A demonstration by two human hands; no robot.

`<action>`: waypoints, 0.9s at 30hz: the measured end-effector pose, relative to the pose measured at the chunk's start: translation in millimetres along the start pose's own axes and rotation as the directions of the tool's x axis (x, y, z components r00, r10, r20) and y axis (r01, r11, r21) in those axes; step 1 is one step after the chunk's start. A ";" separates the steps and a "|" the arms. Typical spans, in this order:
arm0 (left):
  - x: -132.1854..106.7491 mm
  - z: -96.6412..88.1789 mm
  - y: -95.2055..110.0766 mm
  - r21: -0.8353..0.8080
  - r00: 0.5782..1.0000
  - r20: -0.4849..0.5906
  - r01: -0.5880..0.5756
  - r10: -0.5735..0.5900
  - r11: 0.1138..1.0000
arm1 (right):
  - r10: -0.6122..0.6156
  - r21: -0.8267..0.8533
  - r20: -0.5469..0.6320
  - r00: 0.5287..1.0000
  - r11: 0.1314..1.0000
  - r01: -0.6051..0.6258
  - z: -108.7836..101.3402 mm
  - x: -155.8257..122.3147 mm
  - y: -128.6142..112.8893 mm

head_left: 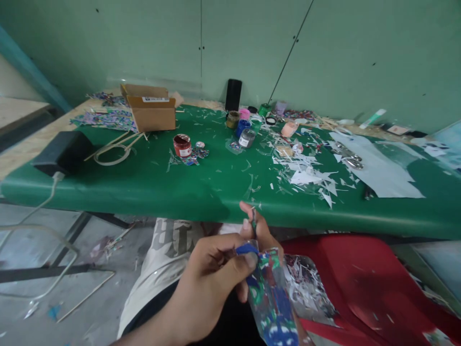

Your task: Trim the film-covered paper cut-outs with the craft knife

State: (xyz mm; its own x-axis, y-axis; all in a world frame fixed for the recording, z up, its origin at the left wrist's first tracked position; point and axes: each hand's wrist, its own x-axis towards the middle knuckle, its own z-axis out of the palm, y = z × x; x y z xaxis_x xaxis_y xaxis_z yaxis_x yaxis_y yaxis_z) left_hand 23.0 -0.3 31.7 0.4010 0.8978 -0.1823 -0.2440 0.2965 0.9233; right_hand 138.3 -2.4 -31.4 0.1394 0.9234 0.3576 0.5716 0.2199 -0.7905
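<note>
My left hand (212,283) is closed low in the middle of the view, thumb pressed on the top of a clear plastic strip (273,302) painted blue, green and red. The strip hangs down over my lap. Just behind it, my right hand (257,228) pinches a thin dark stick-like thing (253,218) that I cannot make out, held upright near the strip's top edge. Both hands are below the front edge of the green table (180,192).
On the table stand a red paint jar (182,144), blue (242,127) and grey (247,138) jars, a cardboard box (151,108), a black phone (233,94), white paper scraps (309,175) and a white sheet (378,168). A red chair (378,283) is at my right.
</note>
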 end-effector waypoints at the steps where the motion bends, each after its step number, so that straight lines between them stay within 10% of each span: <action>1: 0.0 -1.7 -0.2 0.051 1.000 0.005 -0.023 0.023 0.998 | 0.002 -0.007 -0.039 0.999 1.000 -0.003 -3.6 4.3 -1.0; 17: 1.9 -18.2 0.6 0.269 0.998 -0.024 -0.055 0.064 0.962 | -0.307 -0.003 0.096 0.947 0.951 0.309 -23.5 4.3 -8.4; 27: 0.2 -14.1 -0.6 0.184 0.986 -0.126 -0.083 0.107 0.979 | -0.177 0.055 0.140 0.974 0.984 0.171 -19.9 -1.5 -18.6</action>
State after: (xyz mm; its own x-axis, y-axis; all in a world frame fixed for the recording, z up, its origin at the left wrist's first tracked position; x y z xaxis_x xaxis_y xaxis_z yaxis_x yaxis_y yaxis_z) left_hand 10.8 4.3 26.3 0.2577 0.9583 -0.1232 -0.1104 0.1559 0.9816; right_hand 143.6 -14.1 -7.4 -0.0785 0.9046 0.4190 0.5419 0.3915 -0.7437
